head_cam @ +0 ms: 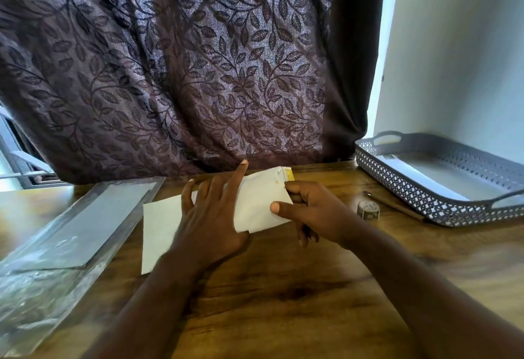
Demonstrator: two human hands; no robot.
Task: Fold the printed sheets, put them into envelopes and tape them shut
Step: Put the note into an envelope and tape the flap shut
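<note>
A white envelope [160, 225] lies flat on the wooden table [283, 296] in the middle of the view. My left hand [211, 216] rests on it with fingers spread, pressing it down. A folded white sheet [261, 202] with a yellow corner sticks out to the right, half under my left hand. My right hand [309, 211] pinches the sheet's right end between thumb and fingers. Whether the sheet is inside the envelope or lying on top, I cannot tell. A small roll of tape [367, 209] stands on the table to the right of my right hand.
A clear plastic packet [65, 234] with white sheets lies at the left. A grey perforated tray [442, 177] holding white paper sits at the right by the wall, with a pen [394, 202] in front of it. A dark leaf-patterned curtain [184, 60] hangs behind the table.
</note>
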